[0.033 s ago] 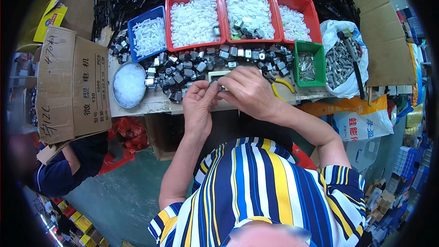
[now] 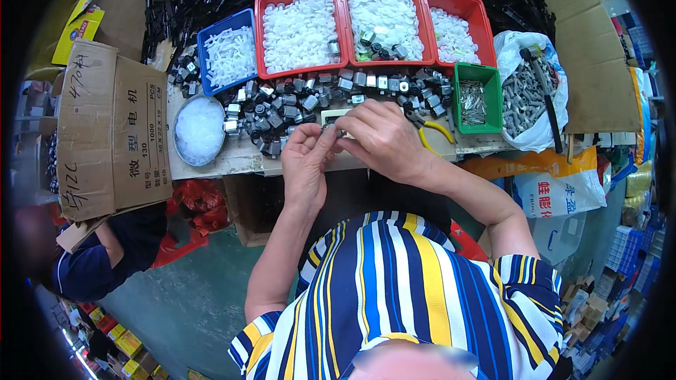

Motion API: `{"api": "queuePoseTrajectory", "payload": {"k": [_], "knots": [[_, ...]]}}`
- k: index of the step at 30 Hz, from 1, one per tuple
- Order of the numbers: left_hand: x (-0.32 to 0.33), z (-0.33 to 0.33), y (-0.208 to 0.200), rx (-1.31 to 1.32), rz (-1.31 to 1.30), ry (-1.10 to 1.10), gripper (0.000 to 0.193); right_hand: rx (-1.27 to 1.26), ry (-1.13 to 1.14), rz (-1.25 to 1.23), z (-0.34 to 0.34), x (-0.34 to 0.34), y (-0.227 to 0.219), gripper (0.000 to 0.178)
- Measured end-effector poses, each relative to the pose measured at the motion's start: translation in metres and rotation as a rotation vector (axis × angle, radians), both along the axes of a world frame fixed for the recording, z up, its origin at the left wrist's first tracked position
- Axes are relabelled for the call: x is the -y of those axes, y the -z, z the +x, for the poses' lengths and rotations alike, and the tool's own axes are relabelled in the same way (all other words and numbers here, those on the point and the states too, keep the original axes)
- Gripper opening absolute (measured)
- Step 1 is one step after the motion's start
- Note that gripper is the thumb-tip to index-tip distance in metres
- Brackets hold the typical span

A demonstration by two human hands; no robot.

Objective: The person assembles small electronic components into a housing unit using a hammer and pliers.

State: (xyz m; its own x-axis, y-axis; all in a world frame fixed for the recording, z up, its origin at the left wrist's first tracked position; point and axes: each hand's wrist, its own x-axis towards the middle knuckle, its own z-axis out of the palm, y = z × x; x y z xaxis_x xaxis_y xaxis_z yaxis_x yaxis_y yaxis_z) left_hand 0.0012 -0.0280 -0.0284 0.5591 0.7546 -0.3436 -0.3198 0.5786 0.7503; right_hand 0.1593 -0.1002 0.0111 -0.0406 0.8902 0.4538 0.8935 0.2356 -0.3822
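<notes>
Both hands meet over the counter. The left hand and the right hand pinch one small metal part together, fingers tight on it. It sits just in front of the pile of little grey parts, near the yellow pliers

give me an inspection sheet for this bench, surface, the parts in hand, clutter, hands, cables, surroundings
Surface: worktable, crowded to its front edge.
Job's things: small metal part pinched between both hands; loose pile of small motors behind.
Clutter: red bins and blue bin of white pieces, green bin, round bowl, yellow-handled pliers, bag of grey parts.
Hands: left hand and right hand meet over the part.
Cables: nothing seen.
Surroundings: cardboard box on the left; another person's sleeve below it.
</notes>
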Motion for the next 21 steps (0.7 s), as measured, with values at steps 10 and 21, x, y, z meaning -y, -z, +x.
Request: {"api": "queuePoseTrajectory", "payload": {"k": [10,21], "knots": [[-0.017,-0.01,-0.002,-0.405,0.568,0.063,0.023,-0.151,-0.045,-0.161,0.019,-0.016,0.023,0.022],[-0.065,-0.01,-0.013,-0.742,1.988,0.645,0.04,-0.077,-0.076,-0.263,0.029,-0.025,0.035,0.022]]}}
